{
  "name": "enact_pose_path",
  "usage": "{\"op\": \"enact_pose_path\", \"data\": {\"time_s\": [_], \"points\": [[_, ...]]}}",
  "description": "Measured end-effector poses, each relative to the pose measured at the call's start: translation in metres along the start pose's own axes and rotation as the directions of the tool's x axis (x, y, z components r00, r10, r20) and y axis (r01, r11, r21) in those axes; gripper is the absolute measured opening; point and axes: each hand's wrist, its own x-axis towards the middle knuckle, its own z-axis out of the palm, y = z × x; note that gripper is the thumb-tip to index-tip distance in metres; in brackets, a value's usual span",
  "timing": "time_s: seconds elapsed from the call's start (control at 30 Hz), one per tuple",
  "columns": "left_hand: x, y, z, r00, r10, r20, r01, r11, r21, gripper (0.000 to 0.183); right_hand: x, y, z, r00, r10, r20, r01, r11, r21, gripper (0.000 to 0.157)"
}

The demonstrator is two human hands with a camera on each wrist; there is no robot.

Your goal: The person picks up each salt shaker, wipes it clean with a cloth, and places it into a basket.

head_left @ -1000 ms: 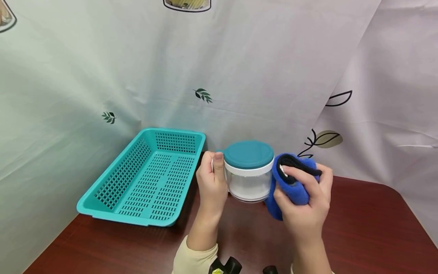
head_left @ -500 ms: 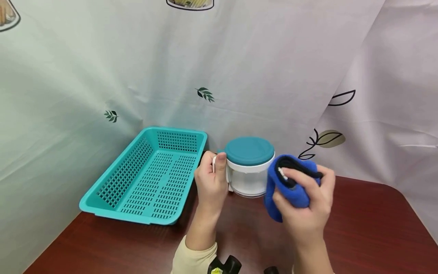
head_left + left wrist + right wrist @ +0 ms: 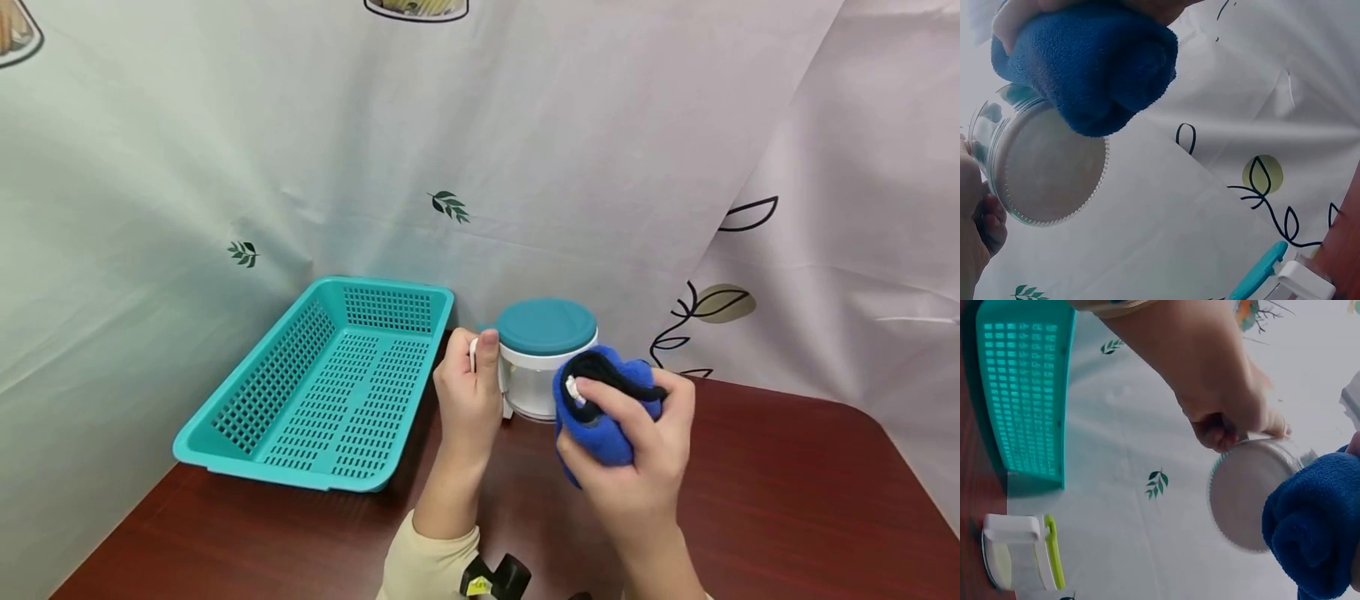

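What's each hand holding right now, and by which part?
Left hand: the teal-lidded clear jar, by its white handle. Right hand: a blue cloth, gripped round its folded bulk, a finger on its black edging.

I have a red-brown table (image 3: 810,475) under the cameras, its far right corner rounded. Toward its far left, 1 basket (image 3: 345,400) rests lengthwise along the left edge. By the far edge, the right wrist camera gives me 1 lime-lidded jar (image 3: 1022,550) standing near the basket; the left one gives me 1 teal-lidded jar (image 3: 1300,281), partly cut off, also by that edge.
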Motion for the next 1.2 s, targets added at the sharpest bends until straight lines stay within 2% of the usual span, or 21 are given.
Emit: {"op": "enact_pose_path", "data": {"time_s": [0.1,0.33,0.4,0.47,0.7,0.8,1.07,1.2], "points": [[0.000,-0.002,0.002,1.000,-0.007,0.008,0.007,1.000,-0.015,0.047,0.002,0.004,-0.001,1.000,0.001,-0.007,-0.001,1.000,0.005,0.025],[-0.002,-0.005,0.006,0.999,-0.038,-0.009,0.037,0.995,-0.088,0.047,0.010,0.030,-0.013,0.987,0.160,-0.014,-0.160,0.987,0.013,0.029],[-0.003,-0.006,0.007,0.999,-0.040,-0.019,0.038,0.995,-0.094,0.047,0.010,0.031,-0.013,0.984,0.176,-0.002,-0.176,0.984,0.006,0.030],[-0.004,-0.007,0.008,0.999,-0.045,-0.026,0.042,0.995,-0.095,0.047,0.008,0.028,-0.012,0.986,0.165,0.003,-0.165,0.986,-0.001,0.030],[-0.003,-0.004,0.006,0.998,-0.050,-0.044,0.046,0.995,-0.088,0.047,0.001,0.007,-0.003,0.999,0.033,0.006,-0.033,0.999,0.014,0.027],[-0.003,-0.002,0.005,0.998,-0.057,-0.032,0.053,0.994,-0.099,0.047,0.001,0.005,-0.004,1.000,0.014,0.006,-0.014,1.000,0.025,0.027],[-0.002,0.002,0.004,0.996,-0.089,-0.010,0.087,0.988,-0.124,0.048,0.009,0.018,-0.013,0.995,0.092,-0.034,-0.091,0.995,0.052,0.027],[-0.003,0.003,0.004,0.995,-0.100,-0.006,0.098,0.985,-0.143,0.049,0.011,0.020,-0.015,0.991,0.133,-0.020,-0.132,0.990,0.044,0.028]]}}
